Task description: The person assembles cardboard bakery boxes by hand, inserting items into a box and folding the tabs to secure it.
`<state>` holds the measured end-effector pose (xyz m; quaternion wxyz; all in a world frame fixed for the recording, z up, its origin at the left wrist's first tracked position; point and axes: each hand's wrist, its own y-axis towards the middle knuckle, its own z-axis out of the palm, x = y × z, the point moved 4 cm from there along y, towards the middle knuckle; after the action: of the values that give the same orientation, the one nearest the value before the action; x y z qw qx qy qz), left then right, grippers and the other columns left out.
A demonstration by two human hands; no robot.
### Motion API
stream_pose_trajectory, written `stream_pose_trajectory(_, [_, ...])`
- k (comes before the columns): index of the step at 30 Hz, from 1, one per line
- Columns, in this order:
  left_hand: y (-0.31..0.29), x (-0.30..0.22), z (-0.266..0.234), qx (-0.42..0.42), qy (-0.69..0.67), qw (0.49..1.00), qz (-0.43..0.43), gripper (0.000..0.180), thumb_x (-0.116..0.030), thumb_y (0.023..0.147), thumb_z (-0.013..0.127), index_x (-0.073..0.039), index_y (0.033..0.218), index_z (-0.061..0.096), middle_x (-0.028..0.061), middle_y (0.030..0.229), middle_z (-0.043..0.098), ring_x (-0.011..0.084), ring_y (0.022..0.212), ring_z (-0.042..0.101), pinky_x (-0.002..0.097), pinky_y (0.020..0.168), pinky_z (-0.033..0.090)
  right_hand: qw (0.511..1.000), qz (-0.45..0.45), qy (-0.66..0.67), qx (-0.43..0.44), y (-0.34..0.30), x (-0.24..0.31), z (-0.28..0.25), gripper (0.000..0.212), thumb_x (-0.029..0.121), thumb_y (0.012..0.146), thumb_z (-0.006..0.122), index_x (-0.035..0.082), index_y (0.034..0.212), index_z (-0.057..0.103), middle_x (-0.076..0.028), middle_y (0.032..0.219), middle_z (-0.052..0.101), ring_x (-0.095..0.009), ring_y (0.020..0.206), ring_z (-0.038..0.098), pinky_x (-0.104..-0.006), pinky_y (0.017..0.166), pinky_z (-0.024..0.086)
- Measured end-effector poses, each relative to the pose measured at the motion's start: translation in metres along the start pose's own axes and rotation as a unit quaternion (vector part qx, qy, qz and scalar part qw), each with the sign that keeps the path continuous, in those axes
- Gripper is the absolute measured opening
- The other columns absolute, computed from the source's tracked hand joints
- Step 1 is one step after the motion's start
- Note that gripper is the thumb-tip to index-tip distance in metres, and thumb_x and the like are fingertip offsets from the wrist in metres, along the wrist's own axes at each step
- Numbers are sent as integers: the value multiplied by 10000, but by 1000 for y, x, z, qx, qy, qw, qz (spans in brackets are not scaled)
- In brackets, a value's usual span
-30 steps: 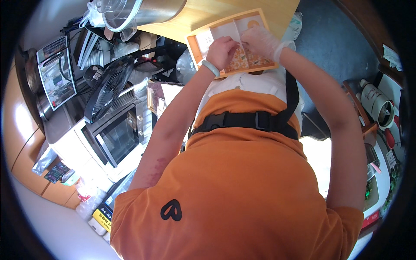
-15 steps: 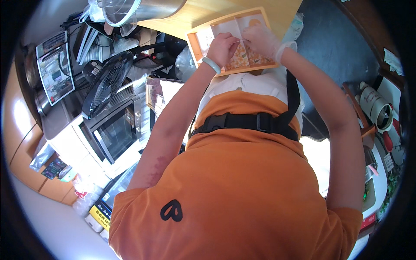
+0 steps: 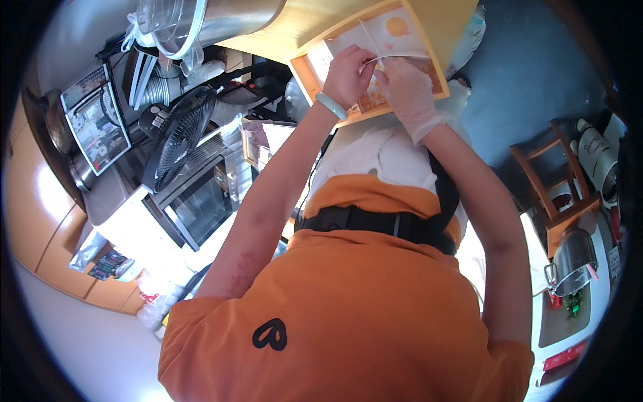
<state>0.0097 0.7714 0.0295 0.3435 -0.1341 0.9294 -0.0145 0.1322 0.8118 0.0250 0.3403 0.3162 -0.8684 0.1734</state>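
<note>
Over a shallow divided wooden tray (image 3: 303, 75), both of my hands are close together. My left hand (image 3: 348, 77), bare with a pale bangle at the wrist, is closed in a pinch on a thin whitish strip (image 3: 383, 56), too fine to name surely. My right hand (image 3: 408, 92) wears a clear loose glove, and its fingers are bent beside the strip; what they grip is hidden. Orange and white patterned matter (image 3: 372, 100) lies in the tray's near part, partly behind my hands. An orange round spot (image 3: 398, 27) shows on the white far compartment.
The tray rests at the edge of a light wooden table (image 3: 268, 37). A large metal pot (image 3: 234, 13) stands at far left. On the left are a black fan (image 3: 181, 137) and an oven (image 3: 201, 208). A wooden chair (image 3: 556, 181) stands at right.
My hands have drawn closer together, the right hand coming nearer to my body. The whitish strip now shows as a longer curve. The whole view has shifted slightly.
</note>
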Motion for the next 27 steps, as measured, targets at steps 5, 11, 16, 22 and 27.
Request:
stream_pose_trajectory(5, [4, 2, 1, 16, -8, 1000, -17, 101, -16, 784, 648, -11, 885, 644, 141, 815, 609, 295, 706, 613, 327, 622, 501, 992, 83, 75, -64, -1, -10, 11, 111, 181, 840, 601, 81, 888, 612, -85, 821, 606, -280, 770, 614, -389, 658, 501])
stream_pose_trajectory(11, [10, 3, -1, 40, -7, 998, -54, 143, 20, 762, 652, -11, 902, 654, 119, 796, 600, 276, 712, 603, 312, 621, 485, 986, 89, 116, -77, 7, -8, 2, 84, 118, 808, 618, 85, 885, 610, -79, 813, 592, -281, 735, 601, -388, 628, 493])
stream_pose_trajectory(16, [8, 8, 0, 23, -22, 998, -48, 184, 27, 708, 644, -26, 884, 632, 119, 802, 571, 311, 710, 577, 354, 615, 486, 988, 95, 113, -38, 12, -7, 1, 152, 65, 776, 640, 87, 926, 631, -75, 866, 617, -274, 745, 621, -357, 639, 513])
stream_pose_trajectory(22, [7, 11, 2, -5, -20, 999, -36, 205, 33, 691, 659, -25, 885, 628, 112, 807, 569, 299, 729, 578, 353, 624, 484, 961, 169, 215, -32, 11, -6, 4, 169, -12, 786, 641, 24, 951, 639, -113, 922, 639, -289, 782, 630, -325, 703, 509])
stream_pose_trajectory(27, [10, 9, -1, 5, 2, 998, -58, 188, 76, 712, 667, -10, 879, 654, 108, 843, 618, 242, 744, 623, 276, 665, 494, 994, 68, 77, -38, 2, 1, 1, 215, -30, 761, 644, 50, 960, 640, -92, 956, 640, -259, 825, 631, -325, 708, 512])
